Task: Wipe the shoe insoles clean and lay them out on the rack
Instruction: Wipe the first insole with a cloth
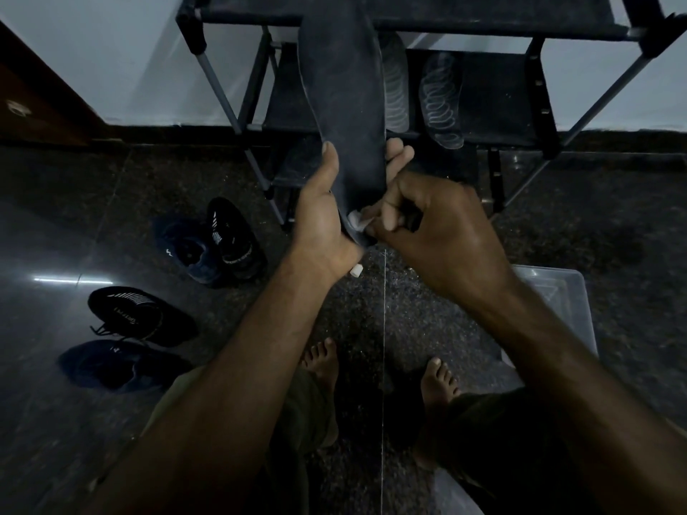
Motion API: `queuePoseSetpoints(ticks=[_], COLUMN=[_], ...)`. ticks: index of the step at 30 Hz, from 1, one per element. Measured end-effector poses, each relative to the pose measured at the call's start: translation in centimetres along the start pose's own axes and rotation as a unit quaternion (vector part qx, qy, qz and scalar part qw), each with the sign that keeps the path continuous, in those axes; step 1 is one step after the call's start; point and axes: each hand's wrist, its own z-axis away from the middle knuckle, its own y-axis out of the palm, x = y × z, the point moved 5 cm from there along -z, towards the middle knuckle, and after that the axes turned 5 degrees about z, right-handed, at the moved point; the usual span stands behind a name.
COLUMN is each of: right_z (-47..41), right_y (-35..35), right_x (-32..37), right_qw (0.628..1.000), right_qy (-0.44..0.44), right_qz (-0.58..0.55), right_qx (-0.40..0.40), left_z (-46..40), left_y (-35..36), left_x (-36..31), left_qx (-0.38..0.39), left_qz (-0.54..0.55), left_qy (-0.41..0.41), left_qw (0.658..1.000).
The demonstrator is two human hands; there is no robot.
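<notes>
Item: insole [344,91], long axis pointing away from me toward rack [409,27].
My left hand [321,213] grips its near end; right hand [442,232] pinches what looks like a white wipe [355,220] there.

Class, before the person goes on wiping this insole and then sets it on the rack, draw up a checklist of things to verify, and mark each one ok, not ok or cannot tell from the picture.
1. Insole held firmly: the left hand grips its lower end. Ok.
2. Wipe in hand: the right hand pinches a small white wipe against the insole's lower end. Ok.
3. Insole surface clean: the light is too dim. Cannot tell.
4. Room on the rack: two insoles already lie on the middle shelf, with bare shelf beside them. Ok.
5. Floor near the feet: four shoes lie to the left, a clear bin to the right. Ok.
</notes>
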Motion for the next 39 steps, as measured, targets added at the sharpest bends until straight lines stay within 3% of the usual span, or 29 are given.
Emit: queuePoseSetpoints(ticks=[5, 8, 13, 19, 24, 27, 30, 33, 36, 39], right_z=[0.1, 0.0, 0.1, 0.1, 0.3, 0.3, 0.3, 0.2, 0.2, 0.2], right_y=[-1.0, -0.7, -0.1, -0.6, 0.1, 0.2, -0.2, -0.3, 0.0, 0.1], right_x=[-0.3, -0.4, 0.6, 0.4, 1.6, 1.7, 1.2, 1.2, 1.8, 1.8], right_qw=[0.997, 0.998, 0.999, 0.999, 0.998, 0.999, 0.999, 0.998, 0.997, 0.998], right_qy=[0.003, 0.008, 0.0, -0.003, -0.025, -0.021, -0.021, -0.035, -0.042, -0.03], right_qz=[0.037, 0.057, -0.006, 0.038, 0.004, -0.036, 0.013, 0.057, 0.017, -0.05], right_qx=[-0.069, -0.028, 0.038, -0.028, 0.053, 0.024, -0.022, 0.013, 0.06, 0.04], left_z=[0.0, -0.3, -0.3, 0.0, 0.2, 0.2, 0.4, 0.2, 0.2, 0.3], left_y=[0.5, 0.1, 0.0, 0.9, 0.6, 0.8, 1.2, 0.8, 0.5, 0.8], left_x=[0.3, -0.2, -0.4, 0.0, -0.2, 0.2, 0.4, 0.1, 0.0, 0.3], left_qx=[0.026, 0.015, 0.026, 0.062, 0.053, 0.061, 0.077, 0.048, 0.037, 0.049], left_qz=[0.004, 0.021, 0.003, 0.024, 0.013, 0.011, 0.02, 0.019, 0.016, 0.028], left_qy=[-0.027, -0.004, 0.032, -0.008, 0.032, 0.03, 0.013, 0.025, 0.04, 0.03], left_qw=[0.999, 1.0, 0.999, 0.998, 0.998, 0.998, 0.997, 0.998, 0.998, 0.998])
